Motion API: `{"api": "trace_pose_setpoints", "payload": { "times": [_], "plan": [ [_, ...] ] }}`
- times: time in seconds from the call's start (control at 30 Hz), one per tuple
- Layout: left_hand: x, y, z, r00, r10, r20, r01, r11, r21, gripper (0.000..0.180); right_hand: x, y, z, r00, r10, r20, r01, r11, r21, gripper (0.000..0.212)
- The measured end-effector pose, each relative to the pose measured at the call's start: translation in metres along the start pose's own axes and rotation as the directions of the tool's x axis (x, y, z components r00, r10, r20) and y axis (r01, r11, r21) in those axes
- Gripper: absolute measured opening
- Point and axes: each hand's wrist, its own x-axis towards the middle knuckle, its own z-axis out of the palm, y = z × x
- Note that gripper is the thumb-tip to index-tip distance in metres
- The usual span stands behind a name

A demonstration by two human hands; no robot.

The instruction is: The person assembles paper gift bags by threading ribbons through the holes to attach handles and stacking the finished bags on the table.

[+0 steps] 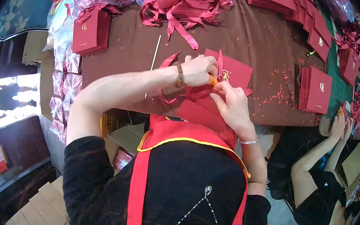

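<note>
Over a dark red paper bag (239,72) with gold print, my two hands meet near the table's front edge. My left hand (198,72), with a beaded bracelet at the wrist, is closed around red ribbon (220,63), whose end sticks up beside its fingers. A small orange thing (212,80) shows at its fingertips; its kind is hard to tell. My right hand (233,106), below a silver bangle, pinches at the ribbon from the right. More red material (195,109) hangs below the hands over the edge. The fingers partly hide the grip.
Loose red ribbons (187,3) pile up at the back of the brown tablecloth (127,69). Stacked red bags stand at left (91,32) and right (316,90). A thin white stick (153,61) lies left of my hands. At far right a co-worker's hands (341,125) are busy.
</note>
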Motion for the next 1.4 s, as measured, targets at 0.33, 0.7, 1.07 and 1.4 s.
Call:
{"api": "trace_pose_setpoints", "payload": {
  "times": [0.33,0.7,1.07,1.4],
  "plan": [
    [-0.009,-0.033,-0.048,0.883,-0.203,-0.424,0.247,0.968,0.051,0.028,-0.001,0.006,0.005,0.981,-0.151,-0.125,0.094,0.922,-0.376,0.03],
    [-0.042,-0.061,-0.008,0.842,-0.037,-0.539,0.239,0.92,0.31,0.014,-0.039,0.017,0.0,0.949,0.06,-0.31,-0.168,0.927,-0.334,0.031],
    [-0.039,0.036,0.004,0.907,0.206,-0.366,-0.185,0.978,0.093,0.021,-0.041,0.009,0.006,0.96,0.15,-0.238,-0.221,0.926,-0.307,0.028],
    [-0.044,0.044,0.009,0.966,0.231,-0.112,-0.199,0.95,0.241,0.021,-0.038,0.003,-0.01,0.977,0.182,-0.113,-0.201,0.961,-0.188,0.027]
  ]
}}
